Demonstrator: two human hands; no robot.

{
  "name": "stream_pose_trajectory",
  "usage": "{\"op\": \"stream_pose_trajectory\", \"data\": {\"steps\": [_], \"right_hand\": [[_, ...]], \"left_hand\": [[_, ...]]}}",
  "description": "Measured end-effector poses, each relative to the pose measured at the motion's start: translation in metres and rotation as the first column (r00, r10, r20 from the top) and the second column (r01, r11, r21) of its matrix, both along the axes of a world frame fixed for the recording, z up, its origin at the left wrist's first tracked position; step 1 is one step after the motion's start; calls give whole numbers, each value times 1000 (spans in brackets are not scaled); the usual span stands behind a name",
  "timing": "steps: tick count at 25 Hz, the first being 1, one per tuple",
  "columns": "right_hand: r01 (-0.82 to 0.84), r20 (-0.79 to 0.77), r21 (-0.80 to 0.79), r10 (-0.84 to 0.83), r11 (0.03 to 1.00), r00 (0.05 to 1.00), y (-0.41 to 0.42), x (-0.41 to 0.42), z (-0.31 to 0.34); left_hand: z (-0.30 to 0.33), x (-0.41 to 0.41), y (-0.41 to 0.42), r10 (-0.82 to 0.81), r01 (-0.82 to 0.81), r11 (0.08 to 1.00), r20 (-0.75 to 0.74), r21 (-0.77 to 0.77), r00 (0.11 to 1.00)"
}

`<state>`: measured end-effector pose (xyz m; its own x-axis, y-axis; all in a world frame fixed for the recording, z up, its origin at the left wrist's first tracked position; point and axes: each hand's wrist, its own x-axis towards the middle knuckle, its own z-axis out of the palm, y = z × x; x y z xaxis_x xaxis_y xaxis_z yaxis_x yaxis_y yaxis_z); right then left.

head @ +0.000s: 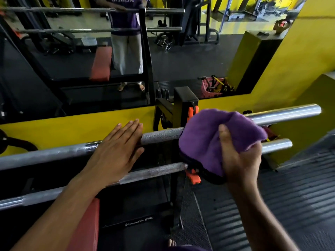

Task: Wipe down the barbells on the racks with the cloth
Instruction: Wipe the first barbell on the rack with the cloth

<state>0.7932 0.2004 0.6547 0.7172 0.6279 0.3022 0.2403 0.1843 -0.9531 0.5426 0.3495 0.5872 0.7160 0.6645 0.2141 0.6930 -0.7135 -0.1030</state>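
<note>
Cloth (208, 140) bunched in right hand (241, 160) over upper barbell (159, 135) for wiping; left hand (116, 153) flat, fingers spread, steadying bar.

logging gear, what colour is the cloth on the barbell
Purple, clearest in the head view: the cloth in the right hand.

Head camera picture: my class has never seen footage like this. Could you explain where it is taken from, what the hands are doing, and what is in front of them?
The camera sits on a person's head, looking down at their own arms in a gym. The left hand rests flat, fingers straight, on the upper barbell. The right hand grips a purple cloth bunched over that bar beside the black rack post. A lower barbell lies nearer. Behind, a wall mirror reflects the room.
</note>
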Motion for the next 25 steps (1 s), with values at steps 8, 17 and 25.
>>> {"op": "stream_pose_trajectory", "data": {"steps": [8, 17, 25], "right_hand": [[363, 796, -506, 261, 782, 546, 53, -26, -31], [328, 579, -753, 337, 571, 742, 73, -30, 35], [281, 487, -649, 102, 707, 868, 53, -5, 40]], "left_hand": [[9, -49, 17, -149, 149, 989, -77, -6, 986], [4, -55, 24, -258, 269, 956, -101, 121, 961], [5, -116, 51, -243, 256, 960, -116, 113, 963]]}}
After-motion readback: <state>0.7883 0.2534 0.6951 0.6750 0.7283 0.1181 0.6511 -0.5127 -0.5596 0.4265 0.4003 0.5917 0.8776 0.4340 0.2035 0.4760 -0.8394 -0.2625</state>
